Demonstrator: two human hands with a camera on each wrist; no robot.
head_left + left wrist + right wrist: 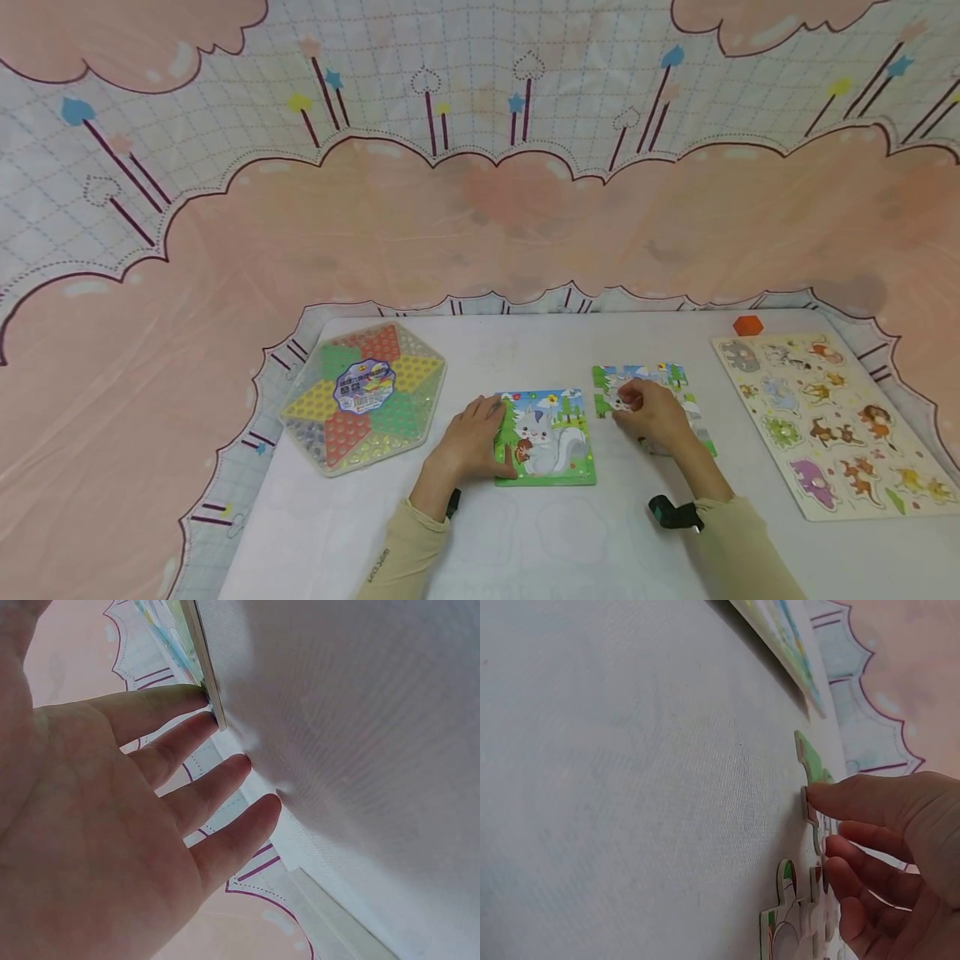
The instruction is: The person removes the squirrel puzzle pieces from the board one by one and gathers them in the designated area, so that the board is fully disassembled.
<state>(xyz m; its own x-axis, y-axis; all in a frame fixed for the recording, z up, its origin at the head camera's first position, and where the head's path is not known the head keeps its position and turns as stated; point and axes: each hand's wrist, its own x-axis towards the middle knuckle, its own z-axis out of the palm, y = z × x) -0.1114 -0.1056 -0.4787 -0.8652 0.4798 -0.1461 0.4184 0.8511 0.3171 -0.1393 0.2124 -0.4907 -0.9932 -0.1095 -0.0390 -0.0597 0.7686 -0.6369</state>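
A square picture puzzle [553, 446] with a grey squirrel holding a nut lies at the table's middle. My left hand [471, 435] rests along its left side, thumb near the lower corner. In the left wrist view the fingers are spread and fairly straight, two fingertips touching the board's edge [208, 671]. To the right lies a group of loose jigsaw pieces [663, 372], partly covered by my right hand [660, 415]. That hand pinches one jigsaw piece [805, 806] between thumb and fingers, at the group's left side. Other interlocking pieces [785, 934] lie below it in the right wrist view.
A hexagonal star-patterned game board [405, 423] with coloured pegs or beads lies at left. On the right is a wooden animal puzzle board [806, 371], with an orange hexagonal piece [747, 326] behind it. A patterned cloth [480, 225] hangs behind the white table [517, 542].
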